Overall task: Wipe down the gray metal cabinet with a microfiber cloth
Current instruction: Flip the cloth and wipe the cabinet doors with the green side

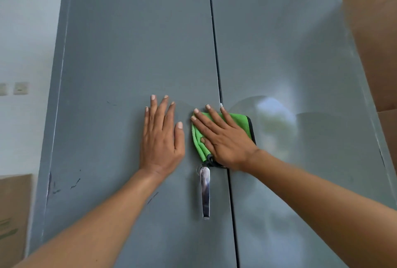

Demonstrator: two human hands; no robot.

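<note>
Two doors of the gray metal cabinet fill my view, shut, with a dark seam running between them. My left hand lies flat and empty on the left door, fingers spread. My right hand presses a folded green microfiber cloth against the cabinet right at the seam, fingers spread over it and palm flat rather than gripping. Just below the cloth hangs a chrome handle, its top touching the cloth's black-edged corner. Scuff marks show low on the left door. Cardboard boxes stand beside the cabinet at right.
</note>
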